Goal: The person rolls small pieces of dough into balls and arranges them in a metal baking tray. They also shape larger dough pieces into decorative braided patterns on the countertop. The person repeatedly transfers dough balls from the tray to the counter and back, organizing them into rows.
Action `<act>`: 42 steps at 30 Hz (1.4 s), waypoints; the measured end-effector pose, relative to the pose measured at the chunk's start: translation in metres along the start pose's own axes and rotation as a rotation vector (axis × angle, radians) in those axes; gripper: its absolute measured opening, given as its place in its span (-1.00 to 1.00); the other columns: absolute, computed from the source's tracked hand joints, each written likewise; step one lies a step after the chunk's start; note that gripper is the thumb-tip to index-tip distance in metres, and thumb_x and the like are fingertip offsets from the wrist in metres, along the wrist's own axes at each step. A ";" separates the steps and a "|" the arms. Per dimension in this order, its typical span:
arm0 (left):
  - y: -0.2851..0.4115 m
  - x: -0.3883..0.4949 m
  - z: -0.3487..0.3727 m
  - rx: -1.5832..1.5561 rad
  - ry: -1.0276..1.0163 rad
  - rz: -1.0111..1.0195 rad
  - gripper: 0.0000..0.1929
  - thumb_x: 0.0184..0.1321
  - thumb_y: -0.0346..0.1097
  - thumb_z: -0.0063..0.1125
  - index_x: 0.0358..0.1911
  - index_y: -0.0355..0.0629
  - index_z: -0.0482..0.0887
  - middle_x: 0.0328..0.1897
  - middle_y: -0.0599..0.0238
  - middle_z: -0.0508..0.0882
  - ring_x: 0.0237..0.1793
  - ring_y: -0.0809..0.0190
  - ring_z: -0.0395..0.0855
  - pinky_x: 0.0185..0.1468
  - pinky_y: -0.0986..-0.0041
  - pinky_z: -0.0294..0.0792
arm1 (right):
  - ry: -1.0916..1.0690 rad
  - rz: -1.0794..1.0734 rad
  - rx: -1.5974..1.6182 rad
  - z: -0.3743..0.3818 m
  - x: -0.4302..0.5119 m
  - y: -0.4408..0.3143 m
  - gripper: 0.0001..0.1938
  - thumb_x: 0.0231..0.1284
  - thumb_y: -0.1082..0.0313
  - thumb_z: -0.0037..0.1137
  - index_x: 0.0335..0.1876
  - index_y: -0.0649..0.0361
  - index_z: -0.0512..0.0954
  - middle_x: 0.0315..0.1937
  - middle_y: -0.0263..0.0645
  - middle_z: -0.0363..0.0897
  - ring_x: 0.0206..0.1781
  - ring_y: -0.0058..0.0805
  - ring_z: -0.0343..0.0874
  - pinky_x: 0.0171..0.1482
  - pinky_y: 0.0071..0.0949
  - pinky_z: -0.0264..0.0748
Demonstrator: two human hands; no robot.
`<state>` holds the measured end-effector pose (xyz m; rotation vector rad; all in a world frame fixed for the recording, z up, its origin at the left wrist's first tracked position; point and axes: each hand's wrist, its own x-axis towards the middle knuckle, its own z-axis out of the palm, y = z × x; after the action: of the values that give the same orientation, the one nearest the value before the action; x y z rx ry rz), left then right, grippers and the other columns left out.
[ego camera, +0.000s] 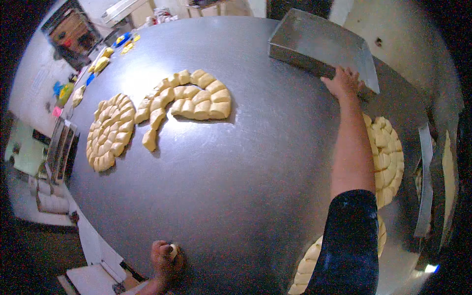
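Observation:
My right hand (pixel 345 83) reaches far forward to the near rim of a rectangular metal pan (pixel 324 40), fingers over its edge and thumb apart. Near the bottom, my left hand (pixel 167 256) is closed around a small pale piece, seemingly dough. Portioned dough pieces lie on the metal table (pixel 228 177): a round cluster (pixel 110 132) at left, and a curved group (pixel 202 97) with a trailing strip beside it. Another portioned dough cluster (pixel 387 158) is partly hidden behind my right forearm, with more dough (pixel 306 265) below it, partly behind the dark sleeve.
Yellow lumps (pixel 101 63) and a blue item (pixel 123 38) lie along the table's far left edge. A metal rack or tray stack (pixel 61 151) stands beyond the left edge. A long metal strip (pixel 424 180) is at the right.

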<state>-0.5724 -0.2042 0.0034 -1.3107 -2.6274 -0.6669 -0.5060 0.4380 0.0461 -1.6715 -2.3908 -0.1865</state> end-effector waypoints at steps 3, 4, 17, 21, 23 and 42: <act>0.009 0.009 -0.014 -0.059 -0.103 -0.047 -0.66 -0.12 -0.42 0.35 -0.34 -0.11 0.40 -0.37 0.09 0.52 -0.39 -0.07 0.53 -0.40 0.20 0.38 | 0.149 -0.073 0.081 0.018 -0.010 0.000 -0.41 0.05 -0.04 0.26 0.19 -0.05 0.35 0.30 -0.17 0.25 0.33 0.01 0.21 0.25 0.30 0.10; 0.007 0.009 -0.011 -0.046 -0.083 -0.026 -0.66 -0.12 -0.42 0.35 -0.33 -0.11 0.40 -0.36 0.08 0.52 -0.38 -0.08 0.53 -0.39 0.18 0.39 | 0.225 -0.102 0.115 0.025 -0.014 -0.002 -0.46 0.06 -0.01 0.27 0.14 -0.03 0.39 0.26 -0.19 0.32 0.30 -0.02 0.25 0.23 0.27 0.14; -0.014 0.010 -0.014 -0.306 -0.013 -0.080 -0.66 -0.04 -0.41 0.26 -0.15 -0.13 0.48 -0.21 0.06 0.56 -0.17 -0.07 0.51 -0.07 0.20 0.35 | 0.509 -0.475 0.272 0.012 -0.104 -0.090 -0.63 0.23 0.08 0.07 0.09 0.04 0.48 0.04 -0.17 0.49 0.17 -0.18 0.40 0.24 -0.09 0.23; -0.063 0.014 -0.021 -0.422 -0.142 -0.272 -0.66 0.04 -0.37 0.20 -0.06 -0.14 0.53 -0.04 -0.02 0.54 0.00 -0.10 0.47 0.15 0.17 0.25 | -0.090 -0.479 0.558 0.008 -0.151 -0.126 -0.60 0.21 0.01 0.10 0.04 0.08 0.55 0.02 -0.11 0.48 0.12 -0.15 0.41 0.22 -0.20 0.26; -0.121 0.027 -0.046 -0.220 -0.221 -0.246 -0.66 0.06 -0.28 0.23 -0.05 -0.13 0.57 0.09 -0.03 0.49 0.14 -0.10 0.40 0.24 0.15 0.18 | -0.167 -0.354 0.658 0.013 -0.170 -0.131 -0.57 0.22 -0.05 0.08 0.06 0.06 0.57 -0.01 -0.08 0.48 0.10 -0.11 0.41 0.21 -0.18 0.26; -0.203 0.452 0.038 0.389 -0.280 0.163 -0.04 0.19 0.50 -0.52 0.31 -0.29 0.32 0.50 -0.05 0.10 0.52 -0.21 -0.49 0.42 -0.18 -0.64 | -0.262 0.074 0.150 0.013 -0.151 -0.264 -0.37 0.30 -0.36 -0.45 0.34 -0.25 0.36 0.44 -0.17 0.02 0.46 -0.07 -0.05 0.38 0.19 -0.16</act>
<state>-1.0063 0.0354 0.0409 -1.5547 -2.6274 0.0583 -0.7052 0.2118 0.0011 -1.8060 -2.4450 0.2325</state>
